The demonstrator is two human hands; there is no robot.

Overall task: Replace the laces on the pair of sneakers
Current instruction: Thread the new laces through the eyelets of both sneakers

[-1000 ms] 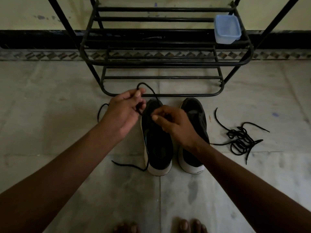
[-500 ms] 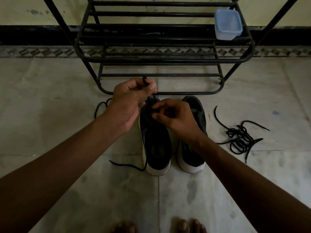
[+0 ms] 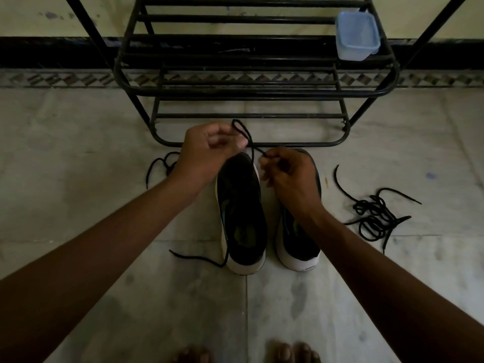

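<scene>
Above left-side sneaker (image 3: 241,205) toe, pinching lace (image 3: 252,153) with left hand (image 3: 209,150) and right hand (image 3: 288,174); could slip free if tugged unevenly.

- Black left sneaker (image 3: 242,213), white sole: upright.
- Matching right sneaker (image 3: 301,239): just beside it.
- Black lace (image 3: 246,134): looped above left toe, end trailing by heel.
- Tangled spare laces (image 3: 374,216): lying right of pair.

On stone floor (image 3: 78,153): black white-soled sneakers (image 3: 241,203) side by side before black metal rack (image 3: 248,93); tangled black laces (image 3: 374,216) at right.
</scene>
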